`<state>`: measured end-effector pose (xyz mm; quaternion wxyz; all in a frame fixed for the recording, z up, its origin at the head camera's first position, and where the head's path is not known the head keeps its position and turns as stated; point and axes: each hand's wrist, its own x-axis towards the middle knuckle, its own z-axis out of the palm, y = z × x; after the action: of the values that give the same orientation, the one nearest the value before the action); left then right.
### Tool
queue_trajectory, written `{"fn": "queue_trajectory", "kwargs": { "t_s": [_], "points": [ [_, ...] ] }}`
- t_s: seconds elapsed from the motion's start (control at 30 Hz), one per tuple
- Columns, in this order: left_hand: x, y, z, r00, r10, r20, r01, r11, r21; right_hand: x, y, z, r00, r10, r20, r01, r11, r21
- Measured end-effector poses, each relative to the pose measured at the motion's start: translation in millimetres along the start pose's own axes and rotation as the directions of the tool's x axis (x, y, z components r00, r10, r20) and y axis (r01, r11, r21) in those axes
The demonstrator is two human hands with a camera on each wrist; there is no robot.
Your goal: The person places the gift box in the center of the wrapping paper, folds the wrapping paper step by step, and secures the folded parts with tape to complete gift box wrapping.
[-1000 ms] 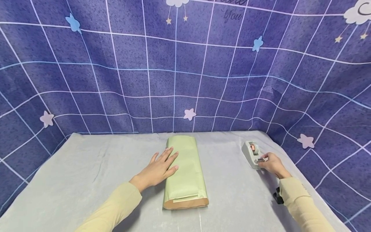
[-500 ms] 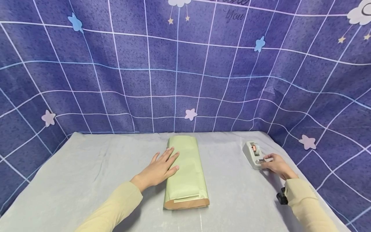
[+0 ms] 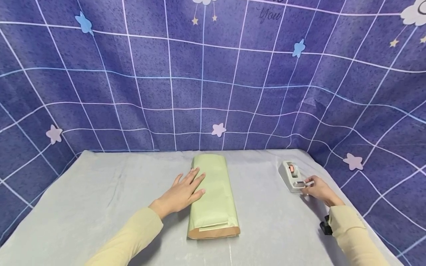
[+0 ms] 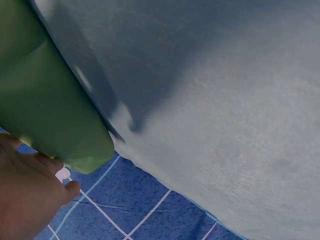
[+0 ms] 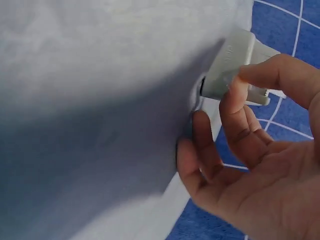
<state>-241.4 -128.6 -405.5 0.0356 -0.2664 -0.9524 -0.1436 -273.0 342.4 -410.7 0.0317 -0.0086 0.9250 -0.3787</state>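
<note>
A long package in pale green paper (image 3: 214, 195) lies lengthwise at mid-table, its near end showing a brown inner side. My left hand (image 3: 178, 194) rests on its left side with the fingers spread. Farther right stands a light grey tape dispenser (image 3: 287, 178) with a roll of tape (image 3: 291, 170) in it. Beside the dispenser's cutter end is my right hand (image 3: 319, 190), thumb and index fingertips pinched together. A small clear glint of tape (image 5: 228, 80) shows at those fingertips in the right wrist view; its length cannot be made out. The other fingers are loosely bent.
A grey cloth (image 3: 100, 199) covers the table. Behind and to the right hangs a blue-purple curtain (image 3: 186, 92) with a line grid and stars. A black device (image 3: 326, 225) sits under the right wrist.
My right hand has shifted slightly right, away from the dispenser's cutter end, fingertips still together. The left hand stays on the package. The head view has moved a little.
</note>
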Motion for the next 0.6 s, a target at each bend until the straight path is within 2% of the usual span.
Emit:
{"fn": "queue_trajectory", "kwargs": {
  "t_s": [0.13,0.3,0.43,0.6],
  "points": [
    [-0.8,-0.2,-1.6,1.0,-0.003,0.005,0.003,1.0,-0.002,-1.5,-12.4,-0.6,0.999,0.015,-0.039,-0.016,0.999,-0.028],
    [-1.0,0.5,-1.0,1.0,-0.002,0.002,0.002,1.0,-0.012,-5.0,-38.0,2.4,0.994,0.022,-0.103,-0.024,1.0,-0.012],
    [-1.0,-0.1,-0.1,1.0,0.0,-0.003,0.0,1.0,-0.004,-5.3,-61.6,10.7,0.995,-0.009,-0.098,0.017,0.996,0.084],
    [-0.6,-0.8,0.9,1.0,0.002,-0.014,-0.002,1.0,-0.005,-4.0,-85.7,28.9,0.993,-0.109,-0.05,0.119,0.96,0.255]
  ]
}}
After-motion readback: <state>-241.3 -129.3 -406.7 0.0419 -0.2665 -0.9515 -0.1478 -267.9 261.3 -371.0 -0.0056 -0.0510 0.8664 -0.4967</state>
